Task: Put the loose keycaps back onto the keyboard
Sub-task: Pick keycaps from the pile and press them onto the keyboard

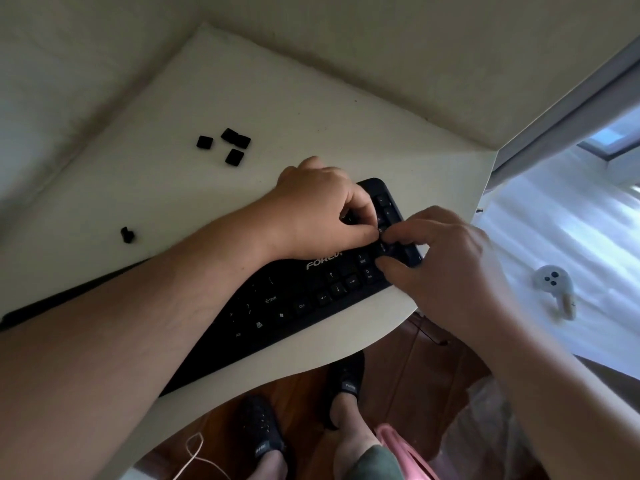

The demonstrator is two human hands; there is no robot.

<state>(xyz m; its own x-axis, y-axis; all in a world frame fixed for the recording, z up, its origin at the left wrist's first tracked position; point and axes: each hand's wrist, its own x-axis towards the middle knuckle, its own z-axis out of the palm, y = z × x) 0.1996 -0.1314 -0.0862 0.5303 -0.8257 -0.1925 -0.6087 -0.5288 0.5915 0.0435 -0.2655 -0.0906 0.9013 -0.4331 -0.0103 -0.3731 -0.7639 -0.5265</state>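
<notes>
A black keyboard (304, 299) lies at an angle on the white table (284, 109). Both hands meet over its number pad at the far right end. My left hand (318, 209) has its fingers curled, and thumb and forefinger pinch a small keycap that is mostly hidden against the pad. My right hand (440, 261) rests its fingertips and thumb on the keys beside it. Three loose black keycaps (234, 156) lie in a group on the table behind the keyboard. One more loose keycap (127, 234) lies alone further left.
The table's curved front edge (311, 368) runs just below the keyboard, with my feet on the wooden floor under it. A white controller (554, 285) lies on the pale surface to the right. A wall corner backs the table.
</notes>
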